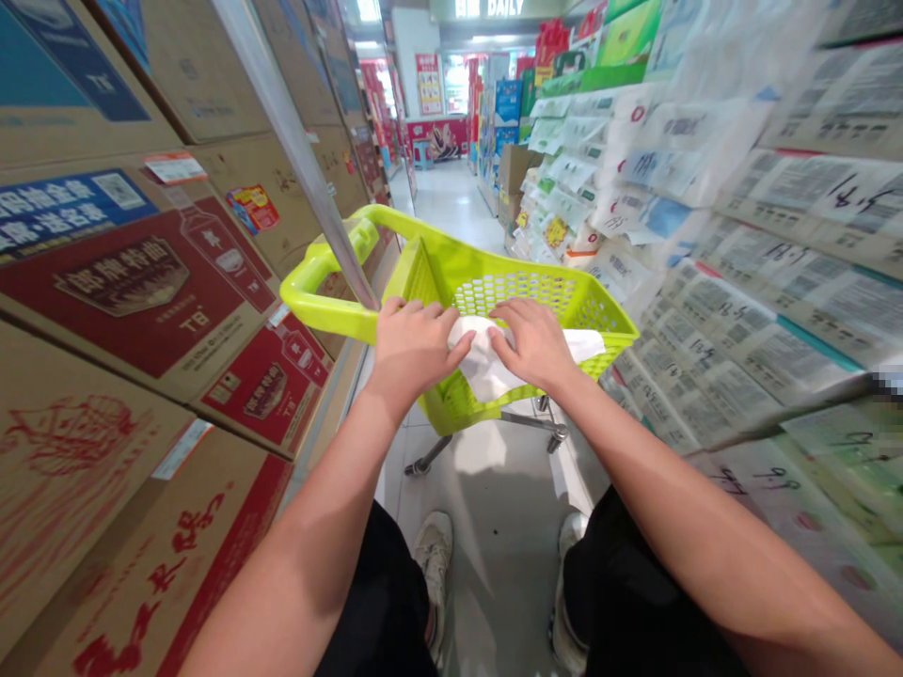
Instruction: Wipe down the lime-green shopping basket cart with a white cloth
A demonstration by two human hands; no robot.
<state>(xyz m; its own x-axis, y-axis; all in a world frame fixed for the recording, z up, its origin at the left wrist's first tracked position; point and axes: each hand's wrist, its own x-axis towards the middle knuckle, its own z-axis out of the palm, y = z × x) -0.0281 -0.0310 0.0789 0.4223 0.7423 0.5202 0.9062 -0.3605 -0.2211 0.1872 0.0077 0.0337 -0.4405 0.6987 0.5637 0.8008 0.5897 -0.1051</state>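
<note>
A yellow-green plastic shopping cart (522,282) with perforated sides stands before me on metal legs with casters. A white cloth (486,371), perhaps a wipe or tissue, is draped over its near rim and hangs down the outside. My left hand (416,343) is closed over the rim, its fingers curled to the inner side and its thumb at the cloth's edge. Beside it my right hand (532,343) presses the cloth onto the rim, fingers bent over the top. Both palms and the fingertips are hidden.
Stacked cardboard cartons (141,282) line the left side, with a metal pole (296,141) slanting in front of them. Wrapped tissue packs (748,310) are piled on the right. A tiled aisle floor (451,202) runs ahead past an open carton (514,174).
</note>
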